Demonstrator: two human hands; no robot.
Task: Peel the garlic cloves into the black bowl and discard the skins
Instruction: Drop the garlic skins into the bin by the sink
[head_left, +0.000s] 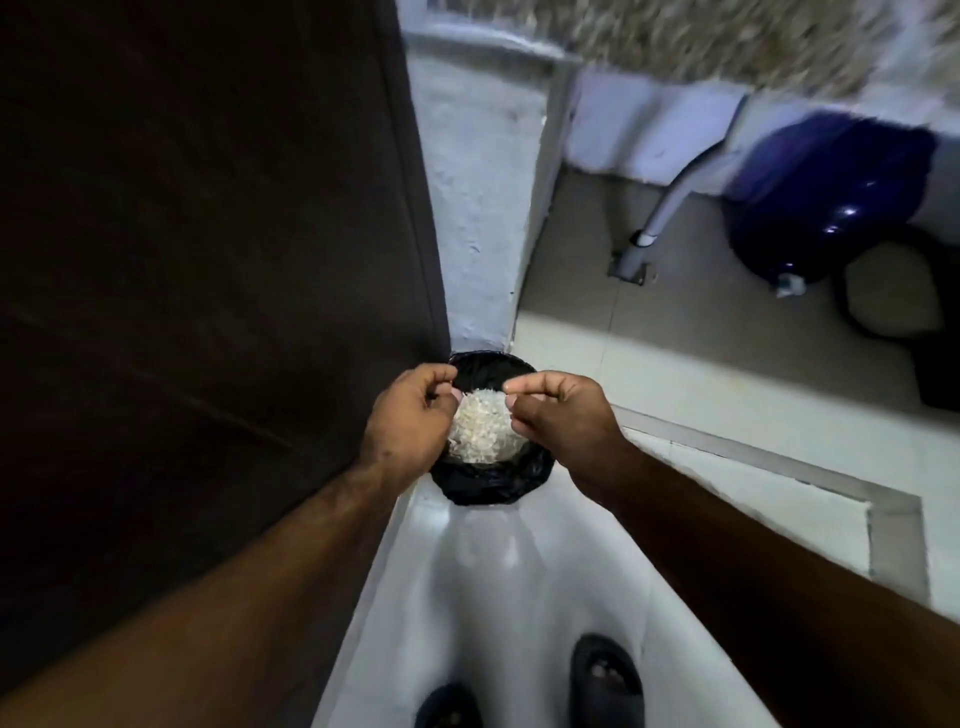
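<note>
A small bin lined with a black bag (488, 493) stands on the floor in a corner. A heap of pale, papery garlic skins (480, 426) lies in it. My left hand (410, 415) hovers over the bin's left rim with its fingers curled in. My right hand (561, 415) is over the right rim, thumb and fingertips pressed together. I see nothing held in either hand. The black bowl and the garlic cloves are out of view.
A dark wooden door (208, 260) fills the left side. A white wall edge (478, 208) rises behind the bin. At the right stand a blue gas cylinder (810, 197) and a grey pipe (670, 208). My feet in dark slippers (605, 675) are on the pale floor.
</note>
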